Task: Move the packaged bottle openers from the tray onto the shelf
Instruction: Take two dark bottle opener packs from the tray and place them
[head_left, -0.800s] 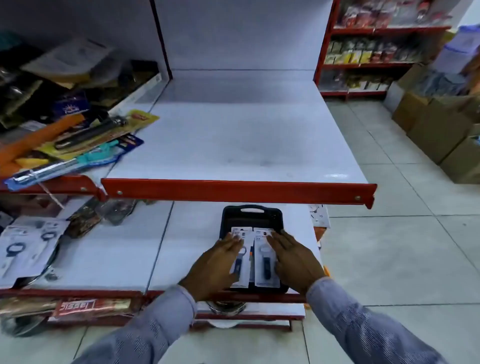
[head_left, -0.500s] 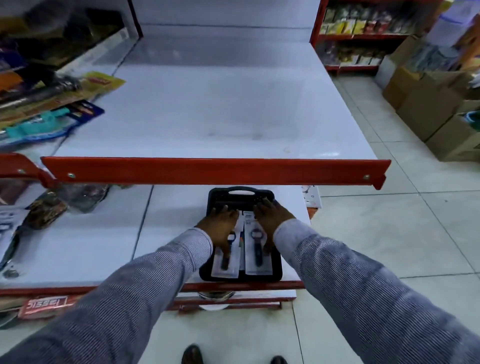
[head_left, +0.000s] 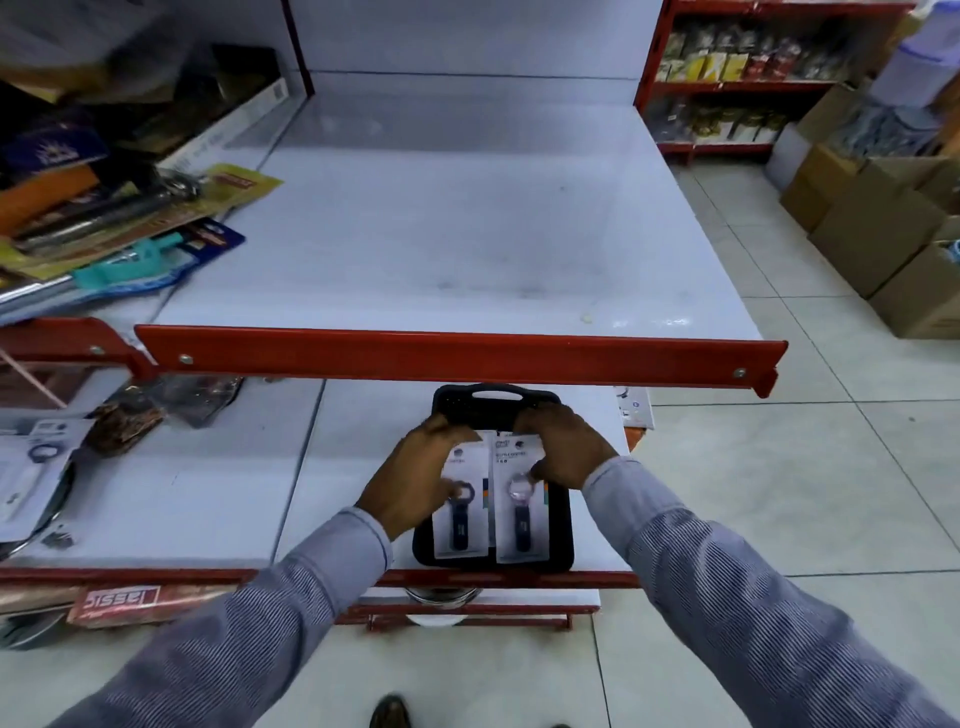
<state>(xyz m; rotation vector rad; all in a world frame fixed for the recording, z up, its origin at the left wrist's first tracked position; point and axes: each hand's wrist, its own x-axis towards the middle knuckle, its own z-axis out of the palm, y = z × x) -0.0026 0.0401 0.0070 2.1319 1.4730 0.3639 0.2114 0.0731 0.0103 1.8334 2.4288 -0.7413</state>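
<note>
Black tray (head_left: 563, 552) — two packaged bottle openers (head_left: 521, 512), hands (head_left: 415, 478) gripping

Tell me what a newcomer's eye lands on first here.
Two hands, left hand and right hand, grip the tops of two packaged bottle openers lying side by side on a black tray on the lower shelf. Above runs a red shelf edge fronting a bare white shelf.
</note>
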